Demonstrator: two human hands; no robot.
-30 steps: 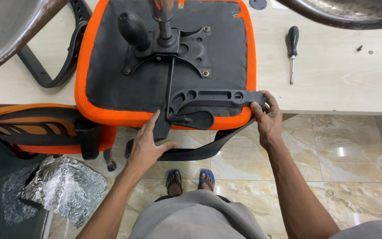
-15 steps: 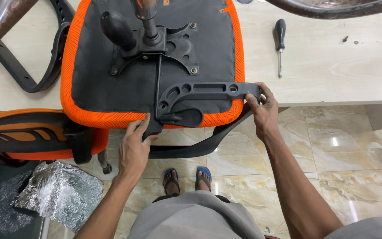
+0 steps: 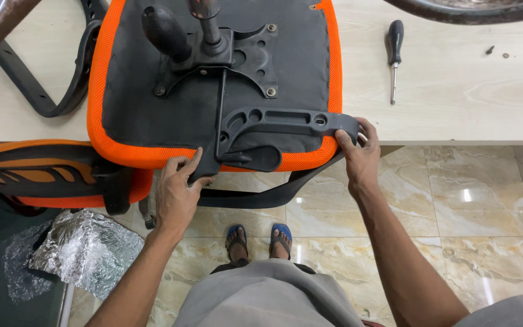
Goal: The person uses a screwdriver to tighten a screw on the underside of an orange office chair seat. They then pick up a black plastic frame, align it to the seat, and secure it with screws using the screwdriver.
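Observation:
An upturned chair seat (image 3: pixel 213 91), black underneath with an orange mesh rim, lies on the light wooden table (image 3: pixel 455 85). A metal mechanism plate with a lever knob (image 3: pixel 164 30) is bolted to it. A black plastic armrest bracket (image 3: pixel 279 124) lies across the seat's near edge. My left hand (image 3: pixel 177 194) grips the bracket's lower left end. My right hand (image 3: pixel 358 157) holds its right end at the seat's corner. The curved armrest loop (image 3: pixel 261 197) hangs below the table edge between my hands.
A black-handled screwdriver (image 3: pixel 393 51) lies on the table right of the seat, with small screws (image 3: pixel 497 53) farther right. A second black armrest (image 3: pixel 49 85) rests at the left. An orange-and-black chair back (image 3: pixel 43 172) and crumpled foil (image 3: pixel 86 251) sit lower left.
The view has shifted, so the seat sits a little lower and more to the right in frame. Both hands keep their grip on the bracket's two ends.

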